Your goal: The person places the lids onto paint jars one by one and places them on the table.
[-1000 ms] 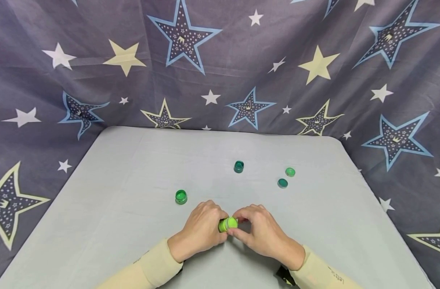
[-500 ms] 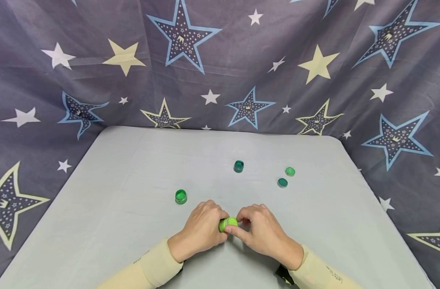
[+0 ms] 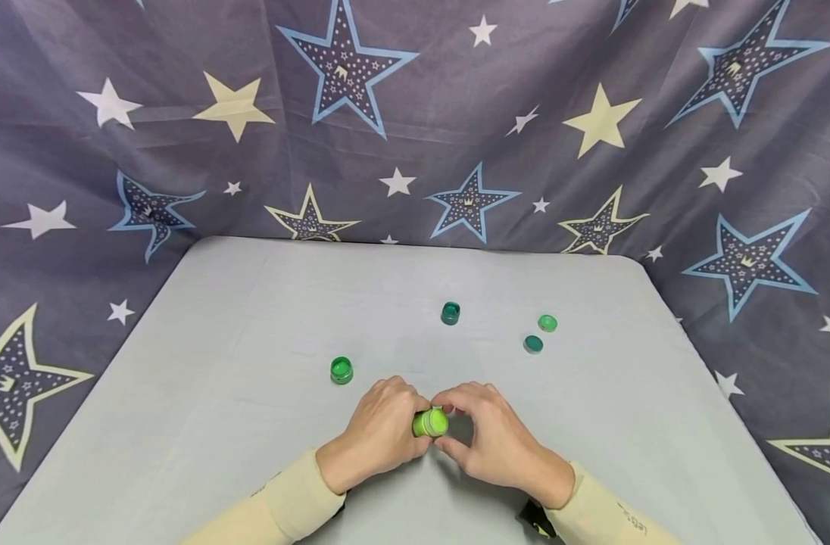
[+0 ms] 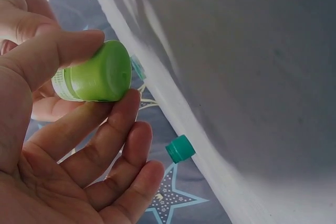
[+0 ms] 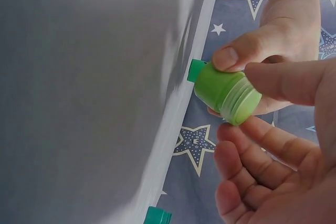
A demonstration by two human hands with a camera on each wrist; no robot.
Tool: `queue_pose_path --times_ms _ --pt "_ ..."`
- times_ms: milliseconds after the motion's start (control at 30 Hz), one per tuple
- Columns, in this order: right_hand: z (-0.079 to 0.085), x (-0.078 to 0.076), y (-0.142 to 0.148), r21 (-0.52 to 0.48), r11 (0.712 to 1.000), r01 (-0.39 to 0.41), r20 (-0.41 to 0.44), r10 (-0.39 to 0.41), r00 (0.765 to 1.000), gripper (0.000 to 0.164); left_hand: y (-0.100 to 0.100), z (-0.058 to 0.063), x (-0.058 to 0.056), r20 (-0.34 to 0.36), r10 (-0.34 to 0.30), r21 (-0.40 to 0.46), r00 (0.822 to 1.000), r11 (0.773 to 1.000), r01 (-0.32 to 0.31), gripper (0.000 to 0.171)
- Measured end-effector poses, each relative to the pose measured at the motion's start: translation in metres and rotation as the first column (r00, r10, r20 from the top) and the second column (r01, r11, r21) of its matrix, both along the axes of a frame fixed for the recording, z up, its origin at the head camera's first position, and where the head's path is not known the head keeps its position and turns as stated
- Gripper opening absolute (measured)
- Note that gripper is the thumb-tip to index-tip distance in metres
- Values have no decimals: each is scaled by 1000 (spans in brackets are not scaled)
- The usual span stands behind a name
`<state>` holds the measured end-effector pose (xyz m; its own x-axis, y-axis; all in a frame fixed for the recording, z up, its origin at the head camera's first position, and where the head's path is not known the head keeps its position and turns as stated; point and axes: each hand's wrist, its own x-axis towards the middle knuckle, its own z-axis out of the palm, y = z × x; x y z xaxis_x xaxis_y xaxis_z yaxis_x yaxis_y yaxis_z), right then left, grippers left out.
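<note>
My left hand (image 3: 384, 428) grips a small lime-green paint jar (image 3: 425, 424), tilted with its lid end facing right. In the left wrist view, the thumb and fingers pinch the jar (image 4: 100, 77) near its rounded base. At the other end, my right hand (image 3: 500, 439) has its thumb and fingertips round the ridged rim of the lid (image 5: 244, 103), as the right wrist view shows. Nearby on the left stands a mid-green jar (image 3: 341, 371) without its lid. Farther back is a dark-green jar (image 3: 450, 313), also uncapped.
Two loose lids lie to the back right: a light-green lid (image 3: 547, 323) and a dark-green lid (image 3: 533, 344). A white cloth (image 3: 251, 318) covers the table. Behind its far edge hangs a star-patterned curtain (image 3: 415, 151).
The right thumb has slid back off the lid's face toward me, and the right fingertips have shifted left round the lid's far side. The left hand keeps the jar in place.
</note>
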<state>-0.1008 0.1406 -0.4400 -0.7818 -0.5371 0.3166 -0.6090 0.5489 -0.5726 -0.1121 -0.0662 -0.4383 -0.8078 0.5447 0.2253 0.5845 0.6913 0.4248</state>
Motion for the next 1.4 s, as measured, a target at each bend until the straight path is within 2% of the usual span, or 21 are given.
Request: queue_pose_path --times_ms 433,1400 --pt "-1 0 -1 -8 1000 9 4 -9 1000 35 0 0 0 16 7 22 1000 1000 -7 22" --pt "-2 -3 -5 -16 999 33 -17 -33 999 26 -3 2 -1 -25 11 19 1000 1000 -11 26"
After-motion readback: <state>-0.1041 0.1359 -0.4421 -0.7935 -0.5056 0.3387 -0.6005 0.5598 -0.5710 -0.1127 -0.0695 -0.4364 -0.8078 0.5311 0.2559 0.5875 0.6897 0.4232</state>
